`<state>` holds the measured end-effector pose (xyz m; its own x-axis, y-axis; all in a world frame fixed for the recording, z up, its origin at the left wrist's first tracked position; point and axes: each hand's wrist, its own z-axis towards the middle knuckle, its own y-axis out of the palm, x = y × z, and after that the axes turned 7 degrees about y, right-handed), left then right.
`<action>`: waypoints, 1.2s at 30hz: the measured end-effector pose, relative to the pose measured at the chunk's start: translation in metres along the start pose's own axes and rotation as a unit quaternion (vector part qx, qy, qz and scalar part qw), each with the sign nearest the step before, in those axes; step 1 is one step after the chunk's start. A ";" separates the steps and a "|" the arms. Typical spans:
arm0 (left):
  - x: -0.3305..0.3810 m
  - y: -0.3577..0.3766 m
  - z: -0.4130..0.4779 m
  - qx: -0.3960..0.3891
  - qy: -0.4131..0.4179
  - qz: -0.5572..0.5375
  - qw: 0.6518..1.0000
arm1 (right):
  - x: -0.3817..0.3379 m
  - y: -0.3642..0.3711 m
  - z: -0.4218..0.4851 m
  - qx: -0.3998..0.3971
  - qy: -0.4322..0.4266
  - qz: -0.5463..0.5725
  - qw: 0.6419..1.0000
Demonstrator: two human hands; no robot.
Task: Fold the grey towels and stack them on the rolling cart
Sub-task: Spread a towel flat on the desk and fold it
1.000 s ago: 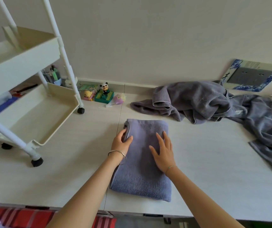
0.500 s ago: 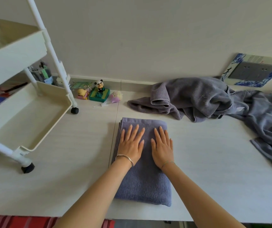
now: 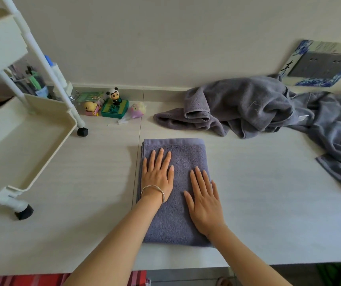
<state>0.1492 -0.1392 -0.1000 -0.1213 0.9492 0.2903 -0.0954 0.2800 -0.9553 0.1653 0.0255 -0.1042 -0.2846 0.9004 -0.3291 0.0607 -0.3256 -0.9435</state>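
Towel lies folded on the desk — both hands, left and right, press flat, gripping nothing; next, lift it to the cart.

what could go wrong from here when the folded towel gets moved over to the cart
1. The folded towel lies loose under the flat left hand and right hand; lifted from one end, its layers may fall open.
2. The rolling cart stands on wheels on the table, so a push while loading may roll it.
3. The unfolded towels lie close behind; a sweep could drag one along.
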 end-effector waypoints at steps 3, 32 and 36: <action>0.001 -0.001 0.000 -0.020 -0.007 0.019 1.000 | 0.005 0.000 -0.008 -0.006 0.017 -0.001 1.000; 0.055 -0.061 -0.087 -0.037 -0.058 0.134 0.989 | 0.105 -0.087 0.014 -0.069 0.303 0.226 0.923; 0.040 -0.053 -0.088 -0.068 -0.236 -0.009 0.969 | 0.108 -0.083 0.001 -0.126 0.302 0.241 0.914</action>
<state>0.2366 -0.1036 -0.0427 -0.5631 0.7811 0.2698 0.0252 0.3426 -0.9391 0.1286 0.1495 -0.0619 0.4087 0.6902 -0.5972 0.2807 -0.7177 -0.6373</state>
